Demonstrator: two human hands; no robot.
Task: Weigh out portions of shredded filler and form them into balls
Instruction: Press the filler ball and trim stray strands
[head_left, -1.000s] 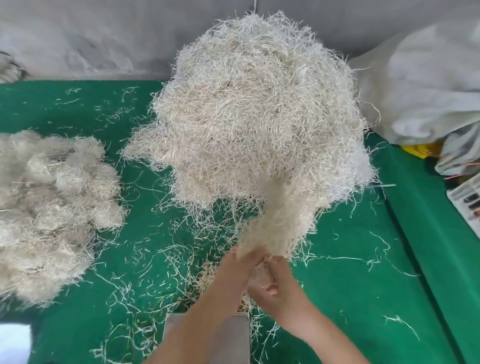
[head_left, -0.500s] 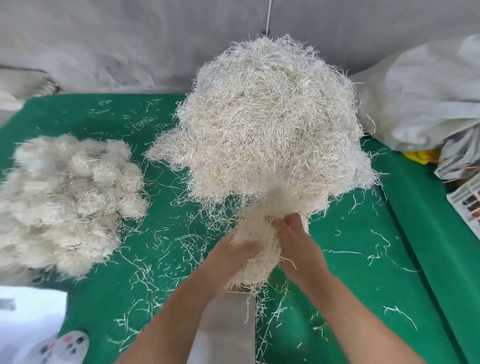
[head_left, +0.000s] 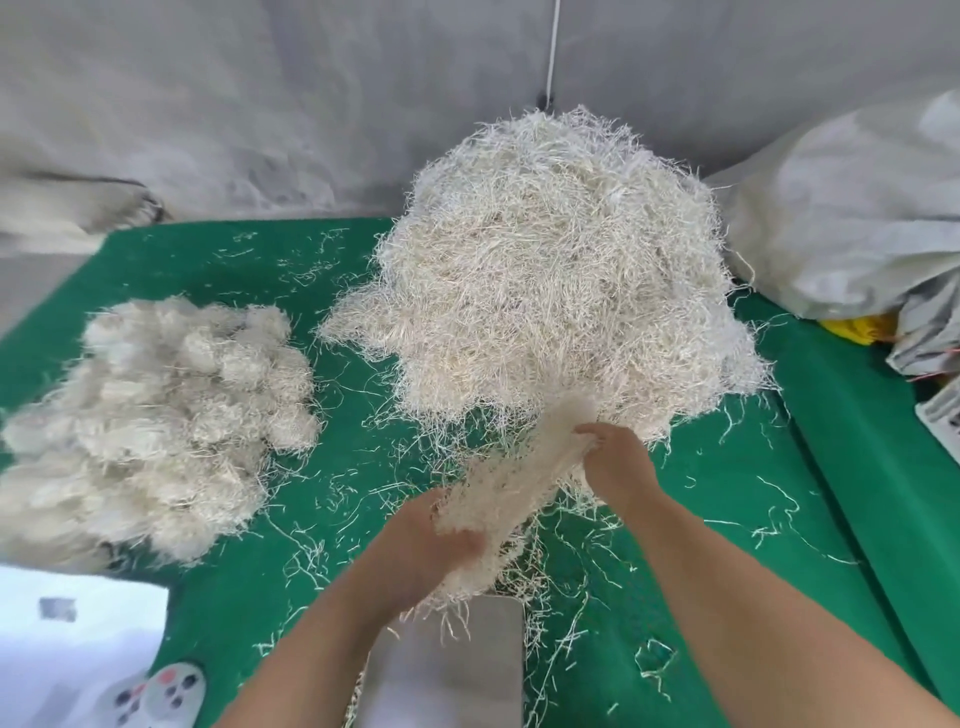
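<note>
Above the scale plate (head_left: 452, 660), both hands grip one filler tuft (head_left: 511, 483).

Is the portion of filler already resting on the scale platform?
No, both the left hand and right hand hold the pulled portion of filler up above the metal scale platform.

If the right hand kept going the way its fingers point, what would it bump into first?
Most likely the big heap of pale shredded filler. The right hand points up and away, pinching a pulled-out tuft of filler, and the heap sits just beyond, though depth is unclear.
</note>
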